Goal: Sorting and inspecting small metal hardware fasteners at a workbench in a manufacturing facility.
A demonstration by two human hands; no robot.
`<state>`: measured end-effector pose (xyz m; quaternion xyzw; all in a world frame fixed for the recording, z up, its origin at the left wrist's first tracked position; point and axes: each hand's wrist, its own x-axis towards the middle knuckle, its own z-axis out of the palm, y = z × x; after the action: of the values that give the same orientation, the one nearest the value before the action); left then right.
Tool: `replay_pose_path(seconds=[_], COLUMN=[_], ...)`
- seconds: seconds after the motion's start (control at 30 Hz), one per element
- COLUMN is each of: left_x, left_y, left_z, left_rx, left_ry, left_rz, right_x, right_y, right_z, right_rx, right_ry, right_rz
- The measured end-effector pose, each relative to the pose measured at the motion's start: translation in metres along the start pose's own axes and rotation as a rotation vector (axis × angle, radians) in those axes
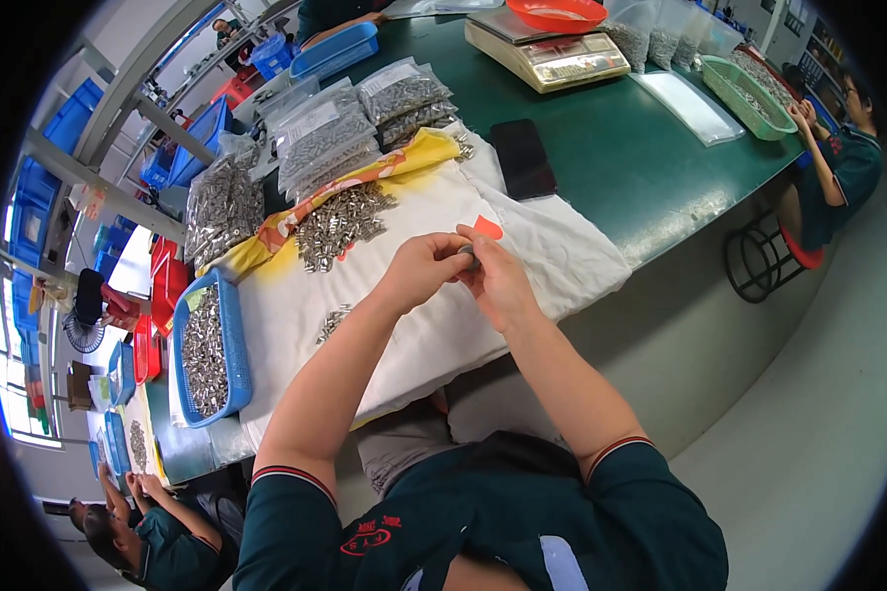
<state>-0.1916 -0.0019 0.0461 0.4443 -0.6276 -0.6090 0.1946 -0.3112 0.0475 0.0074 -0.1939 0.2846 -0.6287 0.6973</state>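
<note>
My left hand and my right hand meet above the white cloth, fingers pinched together. Between the fingertips a small dark grey round part shows; its exact kind is too small to make out. Both hands appear closed on it, with much of it hidden by the fingers. Beyond my left hand lies a pile of small silvery metal parts. A smaller heap of such parts sits beside my left forearm. Next to my right hand, an orange-red patch shows on the cloth.
At left stands a blue basket of metal parts. Bagged parts are stacked behind the yellow cloth edge. A black phone, a weighing scale and a green basket lie farther right. Co-workers sit at both sides.
</note>
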Motion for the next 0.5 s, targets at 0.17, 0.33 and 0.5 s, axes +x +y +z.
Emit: replay_pose_path(seconds=[0.17, 0.33, 0.5], left_x=[-0.005, -0.013, -0.014], left_y=[0.014, 0.022, 0.024], left_z=[0.002, 0.005, -0.001], left_rx=[0.442, 0.602, 0.655], left_ry=[0.100, 0.140, 0.082], left_rz=[0.131, 0.261, 0.394], right_x=[0.006, 0.007, 0.007], right_y=[0.006, 0.003, 0.002], right_z=[0.003, 0.002, 0.003], right_rx=[0.173, 0.274, 0.357], right_ry=[0.121, 0.109, 0.074], right_rz=[0.019, 0.046, 0.098])
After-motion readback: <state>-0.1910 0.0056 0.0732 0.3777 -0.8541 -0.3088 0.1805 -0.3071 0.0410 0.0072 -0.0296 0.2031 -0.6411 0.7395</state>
